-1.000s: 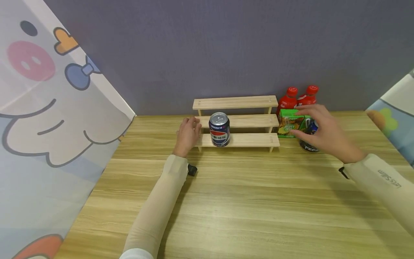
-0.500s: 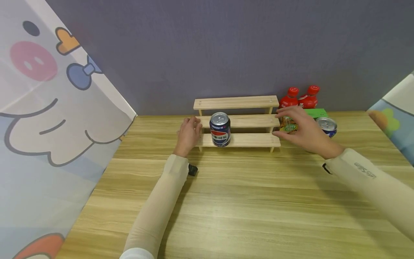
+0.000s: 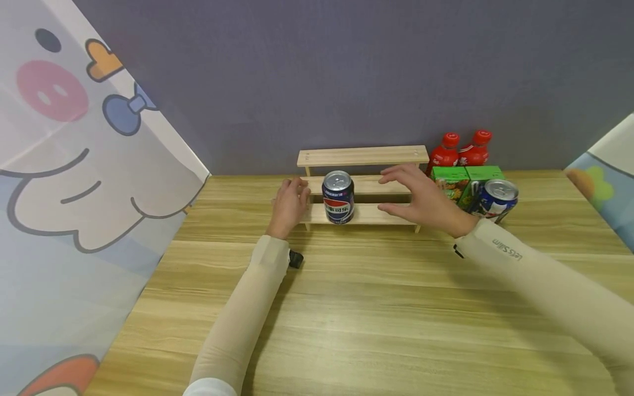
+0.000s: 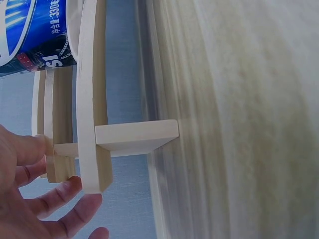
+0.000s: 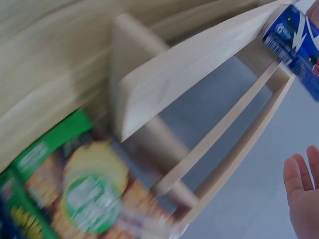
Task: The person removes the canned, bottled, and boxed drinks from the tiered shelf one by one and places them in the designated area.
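A blue Pepsi can [image 3: 338, 204] stands upright on the lowest tier of a three-tier wooden display rack [image 3: 378, 214]. My left hand [image 3: 289, 204] is at the rack's left end. In the left wrist view its thumb and fingers [image 4: 37, 149] pinch the end of the middle plank, while the can [image 4: 32, 37] shows at the top left. My right hand [image 3: 423, 199] is in front of the rack's right half, thumb and fingers spread apart. It holds nothing, and its fingertips point at the can from the right.
Right of the rack, two green drink cartons [image 3: 449, 175] stand side by side, with a second Pepsi can [image 3: 500, 192] in front. Two red-capped bottles [image 3: 444, 154] are behind them, near the grey wall [image 3: 346, 71]. Wooden tabletop [image 3: 356, 308] extends in front.
My right hand has moved left from over the cartons and second can to the rack's right half, uncovering them. The left hand and the can on the rack have stayed put.
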`<state>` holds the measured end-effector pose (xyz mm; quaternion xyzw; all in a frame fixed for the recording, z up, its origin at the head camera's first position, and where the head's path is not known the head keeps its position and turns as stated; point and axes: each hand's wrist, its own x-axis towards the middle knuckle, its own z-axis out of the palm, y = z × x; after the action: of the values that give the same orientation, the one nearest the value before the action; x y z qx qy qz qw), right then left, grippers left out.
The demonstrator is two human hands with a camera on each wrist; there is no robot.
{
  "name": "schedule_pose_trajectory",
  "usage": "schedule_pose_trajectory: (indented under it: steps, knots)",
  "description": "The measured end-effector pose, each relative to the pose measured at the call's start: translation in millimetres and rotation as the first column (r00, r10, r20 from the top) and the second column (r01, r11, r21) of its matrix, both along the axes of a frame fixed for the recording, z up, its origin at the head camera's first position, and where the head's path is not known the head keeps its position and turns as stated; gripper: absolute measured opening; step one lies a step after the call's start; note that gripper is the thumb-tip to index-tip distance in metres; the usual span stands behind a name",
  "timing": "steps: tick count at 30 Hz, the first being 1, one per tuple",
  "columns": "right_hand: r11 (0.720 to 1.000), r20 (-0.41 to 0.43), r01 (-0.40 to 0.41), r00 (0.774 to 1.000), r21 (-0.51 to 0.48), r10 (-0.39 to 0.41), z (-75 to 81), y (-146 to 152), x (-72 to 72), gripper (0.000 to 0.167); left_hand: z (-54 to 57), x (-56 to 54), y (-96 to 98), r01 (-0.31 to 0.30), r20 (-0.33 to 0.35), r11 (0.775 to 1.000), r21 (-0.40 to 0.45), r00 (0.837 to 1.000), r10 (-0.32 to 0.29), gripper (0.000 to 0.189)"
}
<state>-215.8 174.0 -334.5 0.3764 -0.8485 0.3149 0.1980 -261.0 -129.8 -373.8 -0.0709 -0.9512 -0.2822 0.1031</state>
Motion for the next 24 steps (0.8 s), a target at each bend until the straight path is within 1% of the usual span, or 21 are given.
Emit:
schedule_pose_trajectory:
  steps: [7, 11, 16, 20, 24]
  knots:
    - [0.998, 0.07, -0.041, 0.997, -0.042, 0.043, 3.4, -32, -2.9, 0.048, -0.5, -0.8, 0.3, 0.006, -0.011, 1.0, -0.003, 1.0, -0.006, 0.024]
    - [0.998, 0.071, -0.05, 0.996, -0.032, 0.052, 7.6, -47, -6.3, 0.048, -0.4, -0.5, 0.3, 0.006, -0.008, 1.0, -0.003, 1.0, -0.006, 0.024]
    - [0.999, 0.064, -0.047, 0.997, -0.008, 0.047, 10.8, -60, -12.8, 0.048, -0.3, -0.4, 0.2, 0.002, -0.007, 1.0, 0.0, 1.0, -0.002, 0.025]
    - [0.998, 0.095, -0.057, 0.994, -0.022, 0.058, 10.4, -69, -16.1, 0.049, -0.4, -0.6, 0.0, -0.005, -0.006, 1.0, 0.003, 1.0, 0.005, 0.025]
    - [0.998, 0.129, -0.052, 0.99, -0.028, 0.055, 7.5, -76, -17.1, 0.046, -0.1, -0.8, 0.2, -0.008, -0.002, 1.0, 0.001, 1.0, 0.008, 0.025]
